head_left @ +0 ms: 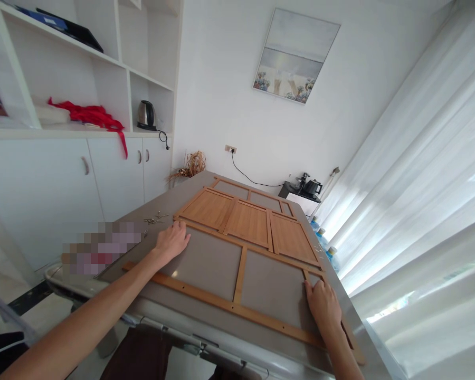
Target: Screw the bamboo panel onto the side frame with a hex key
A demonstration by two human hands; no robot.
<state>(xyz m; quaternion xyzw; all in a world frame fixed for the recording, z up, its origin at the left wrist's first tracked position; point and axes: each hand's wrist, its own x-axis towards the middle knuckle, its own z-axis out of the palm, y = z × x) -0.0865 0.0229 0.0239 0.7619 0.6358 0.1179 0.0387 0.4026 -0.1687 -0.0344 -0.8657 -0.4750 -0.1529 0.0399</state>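
White wall (221,100) backs a grey tabletop (170,198), where a wooden frame (221,303) lies flat between the left hand (172,241) and right hand (323,303) and beyond them. It should prove light and stiff, its slats (241,272) fairly fragile; outer rails (269,322) suit holding. Both hands, well apart, touch it, fingers too hidden to tell whether either grips.

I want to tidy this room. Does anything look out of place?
Mainly the red cloth: it lies crumpled on the shelf, one end hanging over the edge. Small metal pieces also lie scattered on the table beside the wooden frame.
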